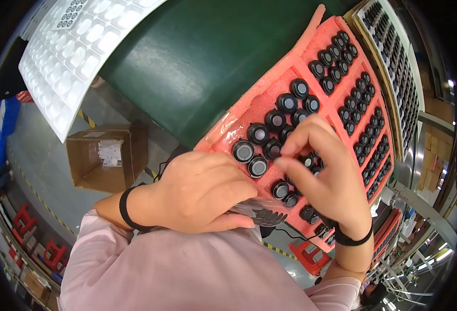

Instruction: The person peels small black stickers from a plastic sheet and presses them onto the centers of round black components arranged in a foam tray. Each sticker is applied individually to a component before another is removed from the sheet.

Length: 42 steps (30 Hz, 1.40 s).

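Note:
A pink foam tray (270,88) lies on a dark green table (197,57), its compartments filled with several small round black parts with pale centres (258,133). My right hand (325,171) reaches into the near compartment, thumb and fingers pinching one of the black round parts (306,159). My left hand (202,192) is closed on a clear plastic bag with dark parts inside (262,211), at the tray's near edge. Both wrists wear a black band.
A white moulded plastic tray (73,57) with many empty pockets overhangs the table's left edge. Another white tray (394,57) of black parts lies beyond the pink one. An open cardboard box (104,155) sits on the floor below, with red stools (24,220) further left.

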Available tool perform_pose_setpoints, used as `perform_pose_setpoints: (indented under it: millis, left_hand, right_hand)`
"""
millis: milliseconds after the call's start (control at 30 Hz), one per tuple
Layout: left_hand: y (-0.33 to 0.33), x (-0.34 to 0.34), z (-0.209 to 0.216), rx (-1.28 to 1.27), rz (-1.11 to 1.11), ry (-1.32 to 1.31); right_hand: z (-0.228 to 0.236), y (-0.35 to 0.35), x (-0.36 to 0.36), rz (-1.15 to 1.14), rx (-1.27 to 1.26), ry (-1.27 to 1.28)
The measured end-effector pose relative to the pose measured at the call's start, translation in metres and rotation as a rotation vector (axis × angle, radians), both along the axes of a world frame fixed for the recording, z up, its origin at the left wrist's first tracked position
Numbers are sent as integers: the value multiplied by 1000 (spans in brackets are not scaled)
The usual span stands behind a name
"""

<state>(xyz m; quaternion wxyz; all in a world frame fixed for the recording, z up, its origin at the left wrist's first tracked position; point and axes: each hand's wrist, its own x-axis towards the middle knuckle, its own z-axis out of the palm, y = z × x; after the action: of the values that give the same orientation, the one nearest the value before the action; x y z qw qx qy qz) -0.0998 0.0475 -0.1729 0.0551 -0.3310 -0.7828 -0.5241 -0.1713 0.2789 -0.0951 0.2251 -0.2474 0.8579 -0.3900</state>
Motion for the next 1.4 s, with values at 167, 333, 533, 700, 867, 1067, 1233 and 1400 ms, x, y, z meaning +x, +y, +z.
perform_pose_setpoints:
  millis: [167,333,533,700,867,1067,1233,1400]
  left_hand:
    - [0,-9,-13,-127,19,137]
    - [-1,-7,-24,-162,14,107]
    - [1,-9,-26,-135,47,89]
    - [3,-8,-28,-117,63,88]
    - [4,-8,-26,-119,71,86]
    - [5,-7,-25,-117,91,86]
    - [4,-5,-25,-108,110,81]
    - [9,-7,-24,-114,99,88]
  right_hand:
    - [-19,-10,-11,-98,88,-115]
    - [-24,-15,-12,-65,177,-64]
    - [-25,-17,-12,-74,199,-55]
    - [-26,-18,-11,-94,221,-38]
    - [-27,-19,-8,-116,226,-30]
    - [-30,-19,-6,-115,229,-18]
    - [-31,-22,-6,-98,234,30]
    - [-38,-14,-5,-112,217,80]
